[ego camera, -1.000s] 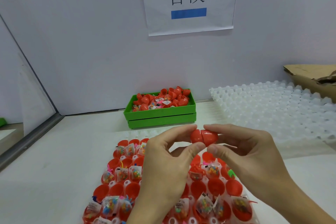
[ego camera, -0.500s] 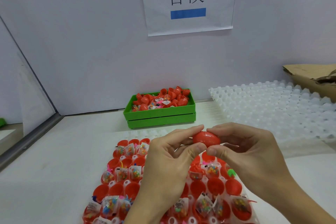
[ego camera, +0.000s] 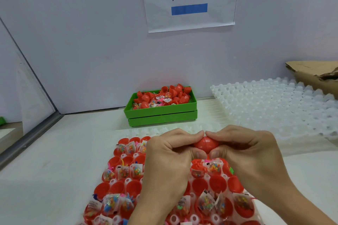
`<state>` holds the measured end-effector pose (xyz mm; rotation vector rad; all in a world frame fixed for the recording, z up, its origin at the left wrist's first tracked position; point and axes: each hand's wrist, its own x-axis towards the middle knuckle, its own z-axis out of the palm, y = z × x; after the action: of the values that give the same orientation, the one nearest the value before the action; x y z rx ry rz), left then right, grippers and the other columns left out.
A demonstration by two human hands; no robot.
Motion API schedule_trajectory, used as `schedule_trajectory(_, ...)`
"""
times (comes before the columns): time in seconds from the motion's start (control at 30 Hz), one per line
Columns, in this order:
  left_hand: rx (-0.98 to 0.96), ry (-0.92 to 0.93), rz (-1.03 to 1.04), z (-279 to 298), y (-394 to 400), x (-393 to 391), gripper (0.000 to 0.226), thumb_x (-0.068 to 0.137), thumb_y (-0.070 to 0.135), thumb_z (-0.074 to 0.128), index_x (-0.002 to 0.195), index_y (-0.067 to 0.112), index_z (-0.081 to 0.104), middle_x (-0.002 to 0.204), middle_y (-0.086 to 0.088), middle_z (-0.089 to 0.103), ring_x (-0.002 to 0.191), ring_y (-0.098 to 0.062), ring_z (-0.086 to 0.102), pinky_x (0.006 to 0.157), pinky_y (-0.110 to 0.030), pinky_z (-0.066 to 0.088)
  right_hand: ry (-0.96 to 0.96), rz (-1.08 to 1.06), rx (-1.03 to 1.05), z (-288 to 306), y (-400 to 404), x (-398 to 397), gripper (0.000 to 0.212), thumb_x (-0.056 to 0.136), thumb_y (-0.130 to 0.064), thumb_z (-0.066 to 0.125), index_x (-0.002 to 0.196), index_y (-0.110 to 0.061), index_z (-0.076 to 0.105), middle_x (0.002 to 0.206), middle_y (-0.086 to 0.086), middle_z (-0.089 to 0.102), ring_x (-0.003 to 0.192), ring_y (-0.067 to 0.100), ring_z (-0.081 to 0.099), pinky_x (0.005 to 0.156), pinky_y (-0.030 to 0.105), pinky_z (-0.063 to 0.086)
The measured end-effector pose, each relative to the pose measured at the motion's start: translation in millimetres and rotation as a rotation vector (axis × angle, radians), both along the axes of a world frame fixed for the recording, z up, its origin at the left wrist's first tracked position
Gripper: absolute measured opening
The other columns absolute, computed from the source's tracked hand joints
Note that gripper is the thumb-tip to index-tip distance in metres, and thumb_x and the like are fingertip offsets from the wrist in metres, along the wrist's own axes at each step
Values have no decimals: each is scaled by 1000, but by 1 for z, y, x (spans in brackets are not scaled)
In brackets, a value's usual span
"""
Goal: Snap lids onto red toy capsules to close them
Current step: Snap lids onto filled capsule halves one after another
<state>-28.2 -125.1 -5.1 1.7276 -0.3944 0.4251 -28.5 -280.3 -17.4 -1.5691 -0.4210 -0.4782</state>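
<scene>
Head view: left hand (ego camera: 168, 153) and right hand (ego camera: 245, 150) now pinch the capsule (ego camera: 206, 144) tighter than a second ago. Its seam gap is closed; the lid appears seated.

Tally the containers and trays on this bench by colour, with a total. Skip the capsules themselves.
Green crates: 2, stacked, the top one holding red capsule parts and toy packets
White dimpled trays: 2, one bare at the right, one under the open red capsule halves
Brown cardboard box: 1
Total: 5
</scene>
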Motion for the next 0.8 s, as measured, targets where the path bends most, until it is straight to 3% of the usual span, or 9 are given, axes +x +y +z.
schedule_trajectory(0.1, 19, 8, 30, -1, -1, -2, 48, 75, -22, 68, 81, 23, 81, 75, 3, 75, 65, -7, 72, 62, -16, 56, 5, -18, -30, -1, 2, 1, 60, 67, 26, 70, 84, -30, 80, 73, 1, 76, 70, 14, 74, 68, 19, 58)
schedule_trajectory(0.23, 120, -60, 86, 0, -3, -2, 44, 73, -14, 73, 81, 29, 75, 80, 13, 72, 77, -4, 70, 67, -12, 53, 39, -34, -126, -1, 0, 1, 56, 77, 13, 71, 91, -41, 76, 84, -13, 77, 83, 2, 73, 74, 11, 55)
schedule_trajectory(0.3, 195, -108, 104, -1, -1, 0, 42, 73, -9, 77, 84, 32, 74, 83, 15, 70, 81, -4, 68, 71, -15, 54, 78, 34, -138, 2, 1, -2, 34, 83, -6, 71, 103, -33, 75, 93, -15, 77, 88, 0, 72, 76, 11, 54)
schedule_trajectory(0.37, 319, -202, 131, -1, 2, 0, 36, 74, -1, 79, 89, 31, 73, 84, 16, 67, 84, -4, 65, 73, -14, 52, 165, 150, -78, 0, 2, -5, 36, 80, -25, 71, 115, -21, 72, 102, -9, 77, 98, 6, 72, 85, 18, 55)
schedule_trajectory(0.5, 527, -424, 123, -5, -1, 1, 13, 75, 14, 74, 88, 17, 71, 82, 7, 59, 75, -1, 55, 67, -7, 43, 208, 138, -95, 0, 11, -6, 13, 84, -15, 74, 94, -21, 78, 87, 2, 77, 87, 18, 74, 80, 35, 60)
schedule_trajectory(0.57, 560, -447, 118, -8, -4, 2, 15, 73, 17, 73, 87, 13, 71, 81, 4, 58, 71, -3, 54, 65, -10, 44, 232, 134, -80, -2, 11, -5, 17, 85, -9, 71, 91, -24, 78, 84, 2, 77, 86, 19, 74, 79, 35, 60)
schedule_trajectory(0.67, 387, -257, 55, -3, 0, 0, 24, 66, 19, 83, 88, 26, 75, 86, 11, 62, 82, -3, 62, 72, -9, 47, 253, 188, 57, -2, 10, -4, 18, 84, -15, 71, 92, -29, 79, 87, 1, 78, 88, 15, 75, 74, 23, 59)
schedule_trajectory(0.73, 248, -41, -22, 1, 4, 0, 32, 66, 31, 89, 94, 39, 76, 102, 19, 63, 101, 0, 62, 84, -14, 50, 262, 226, 161, -2, 9, -2, 22, 75, -33, 73, 96, -28, 79, 90, 5, 78, 90, 19, 75, 75, 22, 58)
schedule_trajectory(0.8, 102, 130, -112, 3, 7, -1, 39, 63, 43, 83, 101, 47, 73, 113, 25, 64, 112, 5, 60, 89, -16, 53, 270, 270, 229, -5, 8, 1, 38, 70, -47, 79, 100, -25, 79, 96, 10, 77, 95, 25, 74, 80, 26, 58)
